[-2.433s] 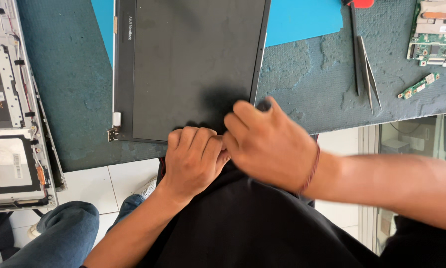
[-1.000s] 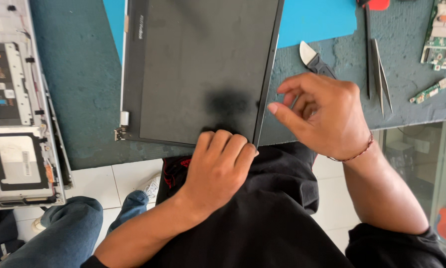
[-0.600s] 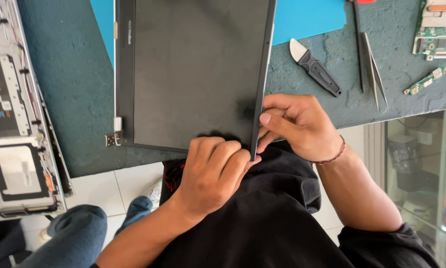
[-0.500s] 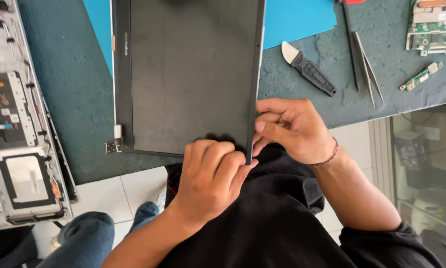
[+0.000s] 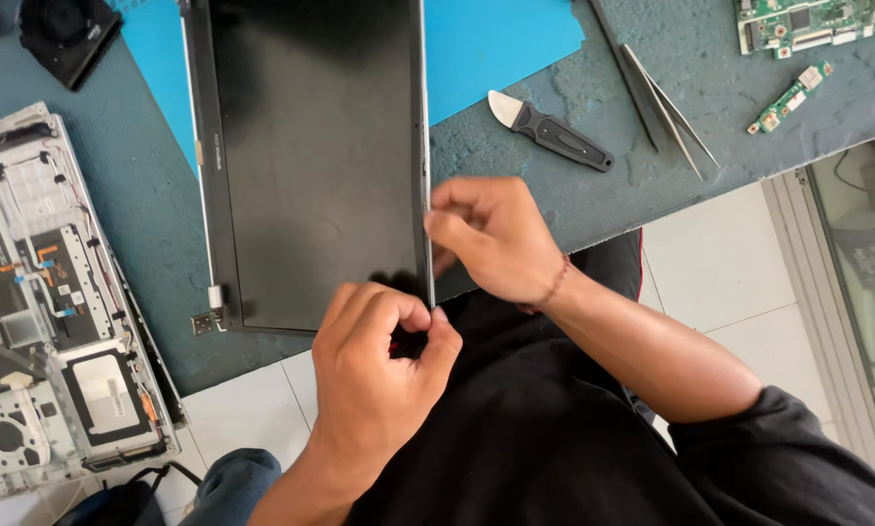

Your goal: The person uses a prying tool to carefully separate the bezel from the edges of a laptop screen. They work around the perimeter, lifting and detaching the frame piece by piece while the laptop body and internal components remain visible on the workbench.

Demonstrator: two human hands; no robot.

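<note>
A dark laptop screen panel lies lengthwise on the teal table, partly over a blue mat. My left hand curls around the panel's near right corner, thumb and fingers pinching the bezel. My right hand grips the panel's right edge a little farther up, fingertips on the thin frame strip. A metal hinge sticks out at the panel's near left corner.
An opened laptop base with bare internals sits at the left. A black-handled pry tool and tweezers lie right of the panel. Green circuit boards rest far right. A fan sits top left. White floor tiles show below the table edge.
My right hand came off the near corner, swung out to the right, then returned to the panel's right edge. The left hand stayed at the near corner. The pry tool came into sight.
</note>
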